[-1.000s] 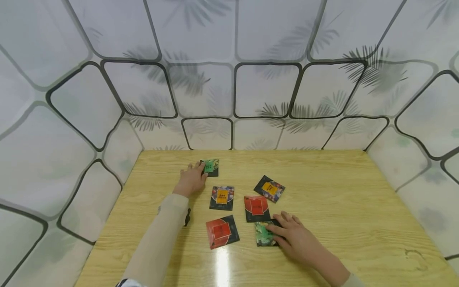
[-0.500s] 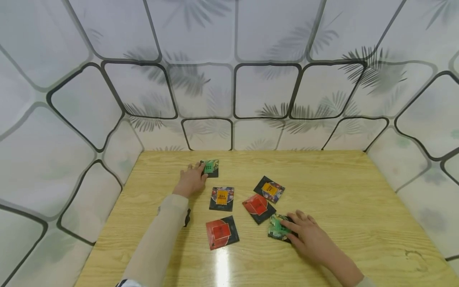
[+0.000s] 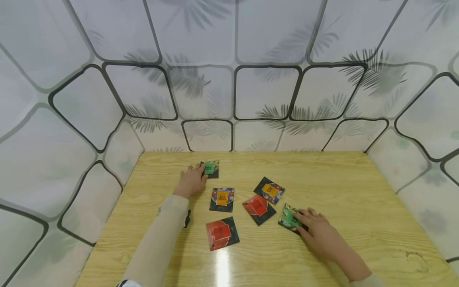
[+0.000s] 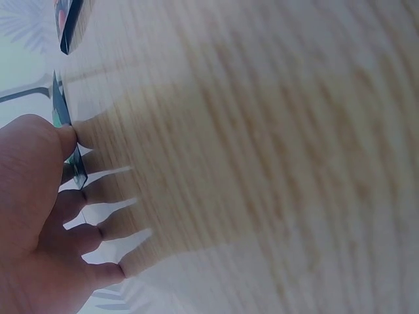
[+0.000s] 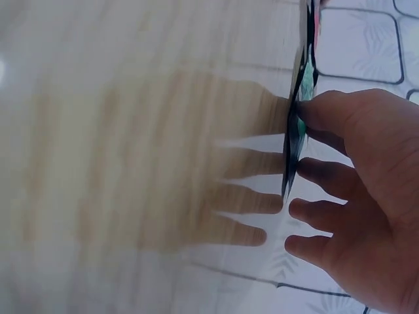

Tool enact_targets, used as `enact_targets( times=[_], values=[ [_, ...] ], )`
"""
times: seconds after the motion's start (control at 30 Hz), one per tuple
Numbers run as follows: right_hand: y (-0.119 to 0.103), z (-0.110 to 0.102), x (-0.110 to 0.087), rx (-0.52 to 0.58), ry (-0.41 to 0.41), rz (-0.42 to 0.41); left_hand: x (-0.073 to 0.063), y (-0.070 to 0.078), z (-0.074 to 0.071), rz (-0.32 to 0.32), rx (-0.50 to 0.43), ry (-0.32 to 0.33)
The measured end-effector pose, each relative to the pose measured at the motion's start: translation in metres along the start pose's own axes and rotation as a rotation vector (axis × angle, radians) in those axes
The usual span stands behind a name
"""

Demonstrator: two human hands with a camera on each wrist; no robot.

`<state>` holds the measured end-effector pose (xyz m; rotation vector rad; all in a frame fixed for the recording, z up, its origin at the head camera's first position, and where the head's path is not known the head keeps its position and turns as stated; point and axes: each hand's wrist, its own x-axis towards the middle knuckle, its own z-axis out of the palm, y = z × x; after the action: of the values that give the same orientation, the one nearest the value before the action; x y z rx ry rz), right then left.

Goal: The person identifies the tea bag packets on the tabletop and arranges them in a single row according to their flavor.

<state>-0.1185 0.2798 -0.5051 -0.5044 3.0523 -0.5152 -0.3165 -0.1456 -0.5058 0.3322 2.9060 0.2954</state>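
Note:
Flat square packets with coloured labels lie on the wooden table. My left hand (image 3: pixel 191 181) rests with its fingertips on the left edge of a green-labelled packet (image 3: pixel 211 169) near the back. In the left wrist view, the thumb touches that packet and the other fingers spread onto the table. On the right, my right hand (image 3: pixel 319 233) presses its fingertips on a second green-labelled packet (image 3: pixel 288 218), now tilted diagonally. The right wrist view shows thumb and fingertips on this packet (image 5: pixel 301 111), its right part hidden under the hand in the head view.
Between the hands lie two orange-labelled packets, one left (image 3: pixel 222 199) and one right (image 3: pixel 269 189). A red packet (image 3: pixel 259 208) touches or overlaps the right one's lower edge. Another red packet (image 3: pixel 222 233) lies nearer the front. A patterned wall (image 3: pixel 258 135) borders the table's back.
My right hand has slid its green packet rightward and slightly back, turning it. The red packet beside it turned early on and now lies apart from it. The left hand stays put.

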Motion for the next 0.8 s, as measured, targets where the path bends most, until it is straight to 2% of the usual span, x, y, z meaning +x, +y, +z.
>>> enact_targets(
  times=[0.2,0.53,0.8],
  values=[
    [0.011,0.001,0.007,-0.013,0.02,0.008,0.0,0.0,0.0,-0.004,-0.003,0.008],
    [0.02,0.001,0.017,-0.05,0.054,0.08,0.0,-0.001,0.003,0.007,0.005,0.011],
    [0.028,0.002,0.028,-0.042,0.075,0.087,-0.001,0.0,0.003,0.012,0.015,0.029]
  ],
)
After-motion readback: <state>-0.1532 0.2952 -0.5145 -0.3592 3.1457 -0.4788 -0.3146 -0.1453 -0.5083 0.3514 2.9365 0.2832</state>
